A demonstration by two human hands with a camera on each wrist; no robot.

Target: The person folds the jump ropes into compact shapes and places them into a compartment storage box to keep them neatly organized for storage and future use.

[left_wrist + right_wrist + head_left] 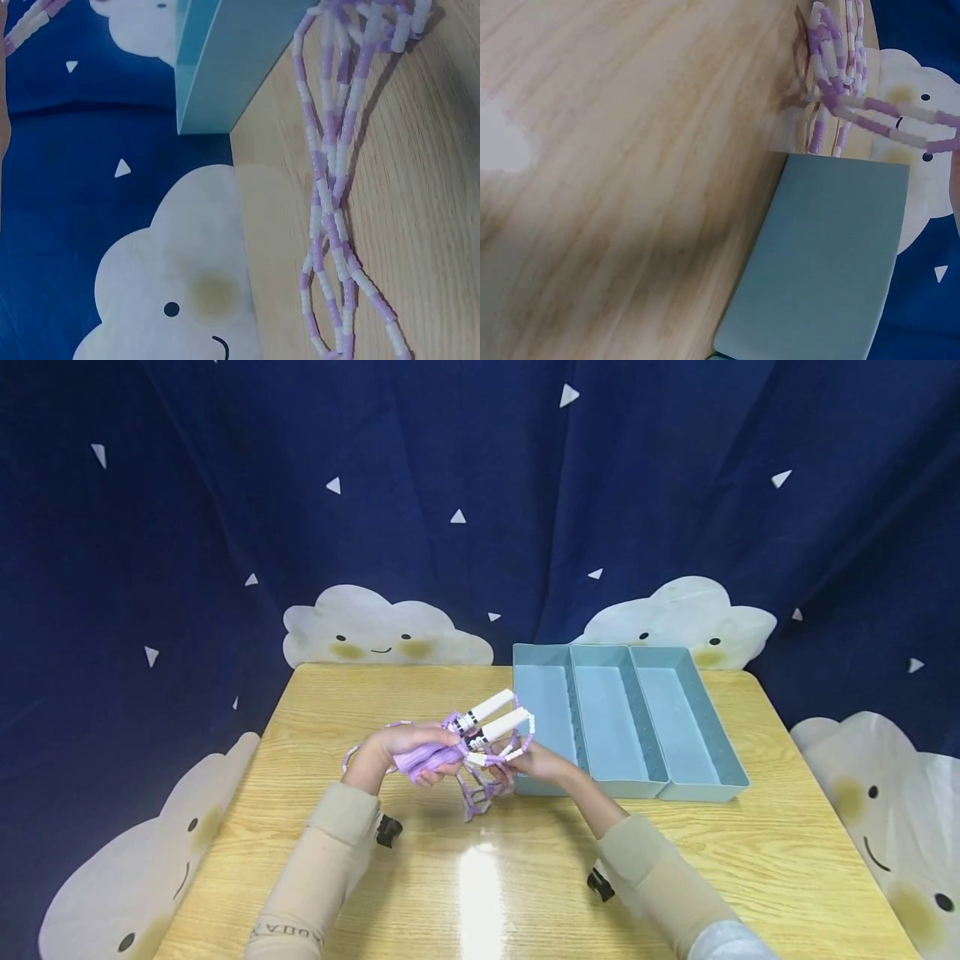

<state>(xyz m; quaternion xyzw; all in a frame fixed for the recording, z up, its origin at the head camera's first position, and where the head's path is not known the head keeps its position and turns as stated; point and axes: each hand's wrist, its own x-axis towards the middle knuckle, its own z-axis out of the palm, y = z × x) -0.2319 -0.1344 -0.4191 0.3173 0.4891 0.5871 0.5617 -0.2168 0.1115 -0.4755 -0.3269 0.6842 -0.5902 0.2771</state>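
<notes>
A beaded jump rope with purple-and-white beads is held above the table, in front of the bins. My left hand [408, 741] grips its two handles side by side. The purple grips [430, 760] lie in that hand, and the white ends [506, 724] point up to the right. My right hand [538, 762] holds part of the bundled rope just right of the handles; its fingertips are partly hidden behind the beads. Loops of beaded rope [474, 800] hang below the hands. In the left wrist view, several bead strands [330, 202] hang down; the right wrist view has looped beads [829, 56].
Three long light-blue bins [611, 714] stand side by side at the back right of the wooden table [300, 860], close to my right hand. A dark blue curtain [420, 435] with white triangles and clouds hangs behind and beside the table.
</notes>
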